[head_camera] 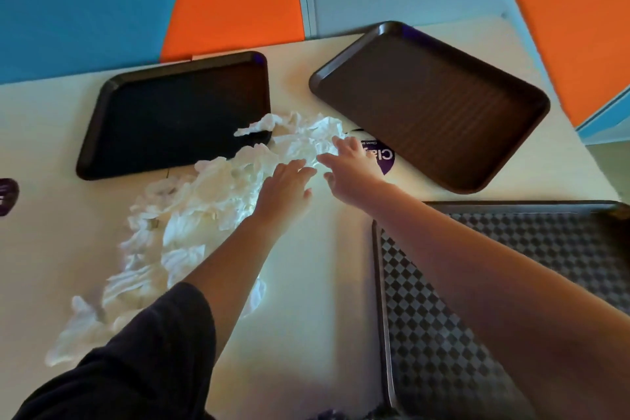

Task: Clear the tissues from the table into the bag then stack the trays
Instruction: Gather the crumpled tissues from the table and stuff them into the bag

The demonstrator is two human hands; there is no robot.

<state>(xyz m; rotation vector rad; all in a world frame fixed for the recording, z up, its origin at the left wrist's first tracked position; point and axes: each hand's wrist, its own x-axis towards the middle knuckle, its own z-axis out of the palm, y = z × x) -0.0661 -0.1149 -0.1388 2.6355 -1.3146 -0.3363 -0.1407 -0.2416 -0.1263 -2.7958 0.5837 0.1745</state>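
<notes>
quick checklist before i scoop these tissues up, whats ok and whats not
1. Both hands free to gather: ok. The left hand and right hand are spread over the tissues, holding nothing.
2. Tissues in one heap: not ok. They trail from between the far trays towards the near left of the table.
3. Trays clear of tissues: not ok. One tissue lies over the black tray at its near right corner.
4. Brown tray and checkered tray clear: ok.
5. Bag open and within reach: cannot tell. No bag is clearly in view.
</notes>
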